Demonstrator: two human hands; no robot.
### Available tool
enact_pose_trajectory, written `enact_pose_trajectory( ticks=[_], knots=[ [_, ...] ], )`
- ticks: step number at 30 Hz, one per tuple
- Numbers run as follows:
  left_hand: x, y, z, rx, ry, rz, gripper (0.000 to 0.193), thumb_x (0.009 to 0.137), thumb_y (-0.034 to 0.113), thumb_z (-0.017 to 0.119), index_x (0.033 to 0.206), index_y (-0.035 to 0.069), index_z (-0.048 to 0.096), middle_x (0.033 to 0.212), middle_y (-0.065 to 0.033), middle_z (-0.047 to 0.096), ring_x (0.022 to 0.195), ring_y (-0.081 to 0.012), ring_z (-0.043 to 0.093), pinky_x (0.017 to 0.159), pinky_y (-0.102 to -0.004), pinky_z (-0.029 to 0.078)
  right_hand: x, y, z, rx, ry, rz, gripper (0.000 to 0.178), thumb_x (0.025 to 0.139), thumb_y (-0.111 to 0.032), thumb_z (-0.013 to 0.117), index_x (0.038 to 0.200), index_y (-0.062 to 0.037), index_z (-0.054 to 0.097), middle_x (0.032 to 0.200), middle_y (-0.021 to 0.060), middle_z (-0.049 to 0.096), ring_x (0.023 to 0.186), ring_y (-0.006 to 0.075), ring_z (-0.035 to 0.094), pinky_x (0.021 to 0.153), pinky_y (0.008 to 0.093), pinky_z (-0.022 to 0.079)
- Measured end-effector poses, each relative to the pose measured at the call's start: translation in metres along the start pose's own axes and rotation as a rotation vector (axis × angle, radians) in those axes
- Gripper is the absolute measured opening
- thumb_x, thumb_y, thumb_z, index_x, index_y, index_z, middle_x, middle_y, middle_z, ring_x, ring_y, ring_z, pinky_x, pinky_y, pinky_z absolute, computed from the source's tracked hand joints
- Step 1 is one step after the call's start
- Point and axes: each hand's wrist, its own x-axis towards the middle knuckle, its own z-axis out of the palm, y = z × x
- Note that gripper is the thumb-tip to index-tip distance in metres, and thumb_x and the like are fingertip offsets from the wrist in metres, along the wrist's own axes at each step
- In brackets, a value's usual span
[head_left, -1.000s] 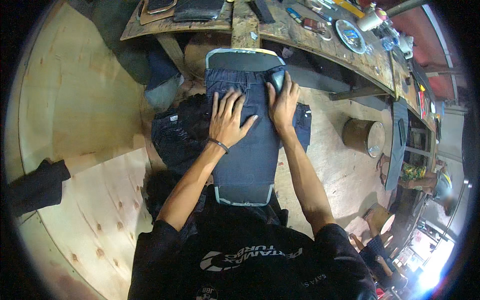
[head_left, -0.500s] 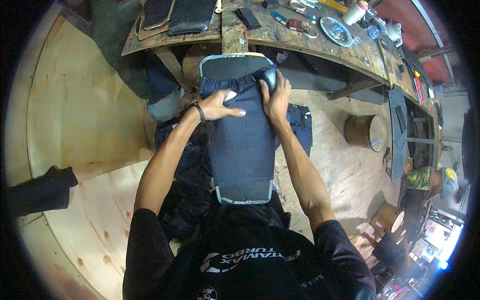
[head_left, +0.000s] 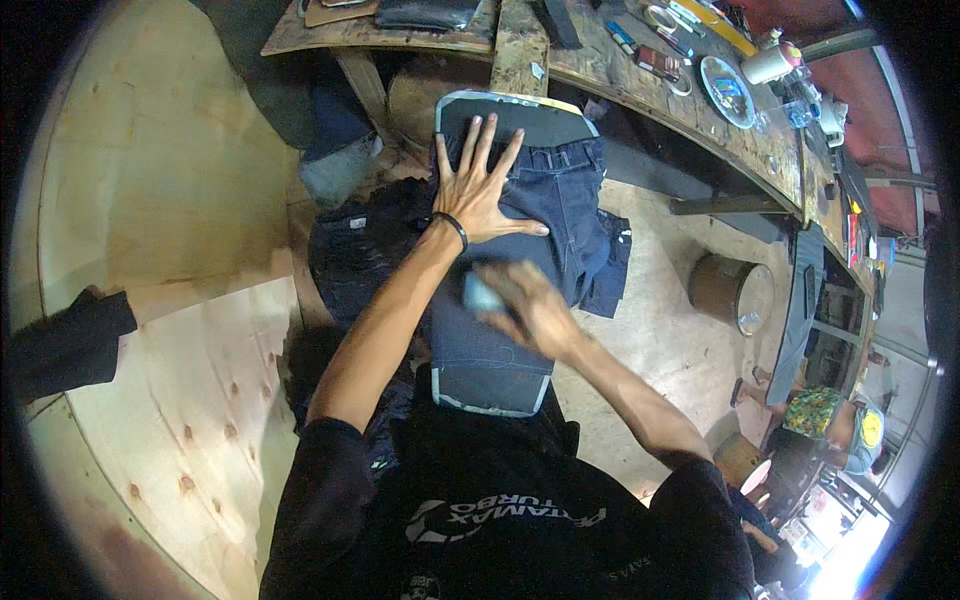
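Dark blue jeans (head_left: 570,215) are pulled over a long dark board (head_left: 487,390) with a pale edge, which stretches from my waist to the workbench. My left hand (head_left: 475,195) lies flat on the denim below the waistband, fingers spread. Blurred by motion, my right hand (head_left: 535,310) is on the denim nearer to me, around a light blue pad (head_left: 483,295) whose exact kind I cannot make out. Part of the jeans hangs in folds off the board's right side.
The wooden workbench (head_left: 690,145) bears a plate of small items (head_left: 727,92), a thread cone (head_left: 770,63) and pens. Dark garments (head_left: 360,250) are piled left of the board. A round wooden drum (head_left: 730,292) stands right. Another person (head_left: 825,420) is at far right.
My left hand has moved from the waistband to lie spread on the denim. My right hand has come down toward me with the light blue pad. The view has turned.
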Motion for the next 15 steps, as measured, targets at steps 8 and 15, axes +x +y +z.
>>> enact_pose_trajectory(
  ticks=[8,15],
  knots=[
    [0.005,0.008,-0.001,0.073,-0.076,-0.129,0.157,0.049,0.1,0.072,0.173,0.019,0.019,0.177,-0.0286,0.007,0.165,-0.0444,0.003,0.123,-0.0786,-0.002,-0.005,-0.018,-0.014,0.028,-0.18,0.0,0.063,0.092,-0.026,0.078,0.148,-0.0043,0.059,0.125,0.0238,0.065,0.117,0.0421,0.06,0.105,0.0542,0.049],
    [0.02,0.01,0.008,0.085,-0.016,-0.266,0.157,0.051,0.098,0.075,0.172,0.013,0.021,0.175,-0.0329,0.004,0.164,-0.0469,0.002,0.121,-0.0808,0.001,-0.045,0.005,0.009,0.037,-0.244,0.101,0.067,0.088,-0.026,0.081,0.148,-0.0053,0.06,0.136,0.0222,0.063,0.114,0.0443,0.061,0.103,0.0556,0.05]
  ],
)
